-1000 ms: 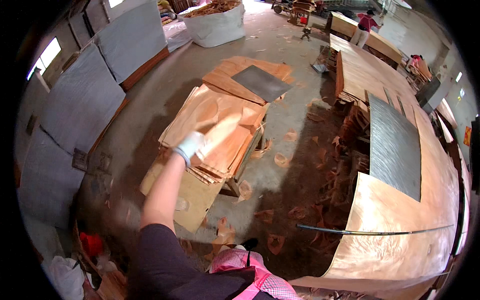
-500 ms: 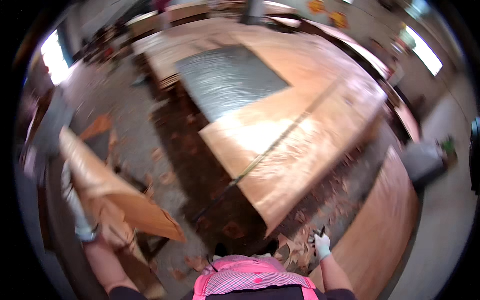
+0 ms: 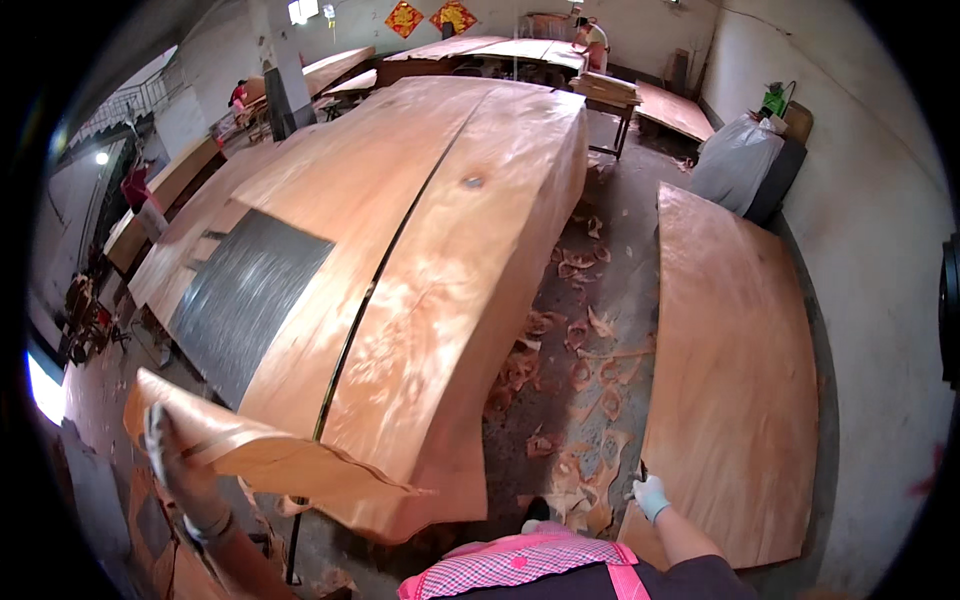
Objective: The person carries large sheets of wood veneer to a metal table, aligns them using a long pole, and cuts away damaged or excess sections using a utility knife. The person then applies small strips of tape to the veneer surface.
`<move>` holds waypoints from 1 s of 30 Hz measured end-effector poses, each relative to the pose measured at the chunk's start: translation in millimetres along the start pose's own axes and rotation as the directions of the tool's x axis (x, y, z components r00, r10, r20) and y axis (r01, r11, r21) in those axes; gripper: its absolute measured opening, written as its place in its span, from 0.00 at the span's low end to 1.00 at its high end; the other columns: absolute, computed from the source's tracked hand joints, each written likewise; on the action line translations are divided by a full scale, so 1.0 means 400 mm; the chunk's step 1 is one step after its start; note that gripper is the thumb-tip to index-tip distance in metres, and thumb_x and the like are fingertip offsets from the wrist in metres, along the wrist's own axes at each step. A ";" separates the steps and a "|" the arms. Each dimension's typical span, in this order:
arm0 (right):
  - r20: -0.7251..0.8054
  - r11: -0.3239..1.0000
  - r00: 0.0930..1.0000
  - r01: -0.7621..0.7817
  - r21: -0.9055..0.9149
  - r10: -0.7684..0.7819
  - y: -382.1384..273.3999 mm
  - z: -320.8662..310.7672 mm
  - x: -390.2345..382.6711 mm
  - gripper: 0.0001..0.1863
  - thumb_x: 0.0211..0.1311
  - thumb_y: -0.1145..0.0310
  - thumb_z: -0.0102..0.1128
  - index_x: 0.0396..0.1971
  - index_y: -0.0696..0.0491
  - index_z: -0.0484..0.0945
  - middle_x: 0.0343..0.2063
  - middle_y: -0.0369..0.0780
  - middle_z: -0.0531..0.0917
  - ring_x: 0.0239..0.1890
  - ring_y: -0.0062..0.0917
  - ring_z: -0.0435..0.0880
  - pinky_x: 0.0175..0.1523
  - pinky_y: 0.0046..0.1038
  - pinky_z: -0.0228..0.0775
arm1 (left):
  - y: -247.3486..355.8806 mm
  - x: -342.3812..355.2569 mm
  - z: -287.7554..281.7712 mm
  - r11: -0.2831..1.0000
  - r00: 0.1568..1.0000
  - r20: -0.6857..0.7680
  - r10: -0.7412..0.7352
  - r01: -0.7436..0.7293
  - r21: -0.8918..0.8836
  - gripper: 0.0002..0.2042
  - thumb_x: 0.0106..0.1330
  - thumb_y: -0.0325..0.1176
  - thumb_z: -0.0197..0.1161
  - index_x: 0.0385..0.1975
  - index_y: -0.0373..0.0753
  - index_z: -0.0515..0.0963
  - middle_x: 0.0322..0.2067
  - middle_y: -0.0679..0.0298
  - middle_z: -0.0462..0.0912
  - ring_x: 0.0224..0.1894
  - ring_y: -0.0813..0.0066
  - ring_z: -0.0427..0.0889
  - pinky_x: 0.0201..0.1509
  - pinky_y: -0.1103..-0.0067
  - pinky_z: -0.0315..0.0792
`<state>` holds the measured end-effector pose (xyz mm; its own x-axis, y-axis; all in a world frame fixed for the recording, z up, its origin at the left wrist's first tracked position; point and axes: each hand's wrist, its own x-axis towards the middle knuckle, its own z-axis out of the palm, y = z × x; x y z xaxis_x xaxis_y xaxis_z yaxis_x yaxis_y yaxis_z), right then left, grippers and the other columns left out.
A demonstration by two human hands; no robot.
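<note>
Head view: landmark = big veneer stack (image 3: 440, 300), mid-scene. L hand (image 3: 190, 475), gloved, just off stack's near-left corner, against a curled veneer sheet (image 3: 270, 455); fingers look fairly straight along it. Blurry, can't tell if grip's closed. Sheet is up off the floor, bowed, in front of stack's near end; can't tell if touching. R hand (image 3: 650, 497), gloved, well apart to R of stack's near end; fingers curled round a small dark tool (image 3: 643, 468), exact type unclear. It's by the L edge of a long veneer panel (image 3: 735, 380), which lies R of stack.

On stack: dark grey sheet (image 3: 255, 300) at L side; thin black strip (image 3: 375, 285) runs lengthwise, near end sticks out past stack, partly hidden behind curled sheet. Veneer scraps (image 3: 575, 490) on floor btwn stack & panel.

Containers: grey sack-like bundle (image 3: 735, 165) R of stack's far end, by wall; contents not visible. Green item (image 3: 775, 98) atop/behind it, too small to ID. Co-worker (image 3: 592, 45) beyond stack's far end, bent over a veneer-topped table (image 3: 540, 52).
</note>
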<state>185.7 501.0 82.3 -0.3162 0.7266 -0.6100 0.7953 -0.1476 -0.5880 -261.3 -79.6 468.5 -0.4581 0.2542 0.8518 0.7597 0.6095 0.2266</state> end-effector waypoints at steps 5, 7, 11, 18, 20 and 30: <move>-0.122 0.960 0.991 -0.024 0.278 0.060 -0.020 -0.157 0.172 0.15 0.66 0.76 0.46 0.49 0.53 0.78 0.35 0.42 0.85 0.19 0.26 0.81 0.15 0.25 0.63 | 0.254 0.181 0.448 0.162 0.789 0.444 -0.425 0.549 -0.820 0.06 0.70 0.34 0.57 0.34 0.39 0.76 0.33 0.74 0.76 0.36 0.86 0.74 0.43 0.86 0.69; -0.194 0.890 0.978 0.019 0.456 0.078 -0.052 -0.177 0.235 0.13 0.66 0.76 0.47 0.47 0.54 0.77 0.34 0.42 0.85 0.17 0.25 0.80 0.14 0.24 0.61 | 0.353 0.233 0.625 0.171 0.699 0.424 -0.576 0.611 -0.773 0.09 0.71 0.32 0.53 0.26 0.41 0.71 0.24 0.76 0.67 0.25 0.87 0.64 0.30 0.86 0.59; -0.083 0.894 0.988 -0.083 0.440 0.132 -0.105 -0.119 0.345 0.14 0.67 0.75 0.49 0.50 0.55 0.75 0.34 0.41 0.85 0.18 0.24 0.80 0.14 0.23 0.61 | 0.356 0.259 0.916 0.182 0.635 0.597 -0.490 0.744 -0.643 0.11 0.71 0.35 0.54 0.25 0.41 0.73 0.21 0.74 0.68 0.23 0.86 0.63 0.28 0.84 0.58; 0.122 0.797 0.992 -0.081 0.598 0.008 -0.329 -0.243 0.560 0.14 0.69 0.73 0.46 0.52 0.56 0.71 0.34 0.42 0.83 0.22 0.26 0.82 0.18 0.24 0.65 | 0.230 0.328 1.462 -0.069 0.498 0.676 -0.543 0.776 -0.627 0.09 0.70 0.36 0.56 0.28 0.41 0.75 0.25 0.73 0.72 0.26 0.84 0.68 0.31 0.83 0.63; 0.194 0.612 0.980 -0.184 0.769 0.051 -0.313 -0.317 0.704 0.14 0.67 0.74 0.47 0.51 0.56 0.71 0.33 0.42 0.82 0.21 0.28 0.81 0.17 0.26 0.65 | 0.212 0.385 1.640 -0.098 0.483 0.677 -0.556 0.770 -0.630 0.09 0.70 0.36 0.57 0.28 0.41 0.75 0.24 0.73 0.72 0.26 0.84 0.68 0.32 0.83 0.63; 0.089 0.884 0.995 -0.008 0.467 -0.038 -0.854 -0.365 1.150 0.14 0.69 0.73 0.46 0.52 0.54 0.72 0.36 0.42 0.84 0.23 0.27 0.84 0.19 0.23 0.67 | -0.068 0.756 2.103 0.362 0.602 0.369 -0.708 0.758 -0.543 0.14 0.70 0.35 0.59 0.49 0.33 0.77 0.43 0.65 0.80 0.44 0.80 0.75 0.49 0.81 0.69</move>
<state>-155.9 983.6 79.9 -0.3915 0.6688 -0.6320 0.4641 -0.4495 -0.7632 -808.8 612.2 322.7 -0.9839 -0.0013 0.1785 0.1785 0.0058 0.9839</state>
